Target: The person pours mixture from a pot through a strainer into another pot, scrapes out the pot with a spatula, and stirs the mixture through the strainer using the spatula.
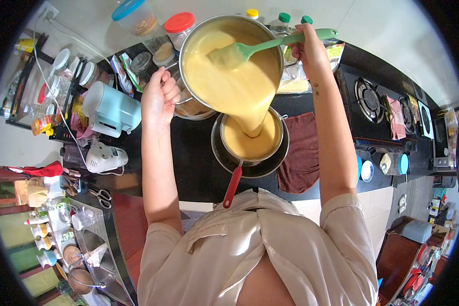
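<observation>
My left hand is closed round the left handle of a large steel pot. On the other side my right hand grips the green spatula beside the pot's right handle; whether it also holds that handle is hard to see. The spatula's head lies in the thick yellow mixture. The pot is tilted, and the mixture flows over its near rim into a strainer with a red handle. Yellow mixture fills much of the strainer, which rests over a dark-looking bowl on the black counter.
A brown cloth lies right of the bowl. Left are a pale blue pitcher and a white mixer. Jars, one with a red lid, line the back. A gas stove is at right, a sink at lower left.
</observation>
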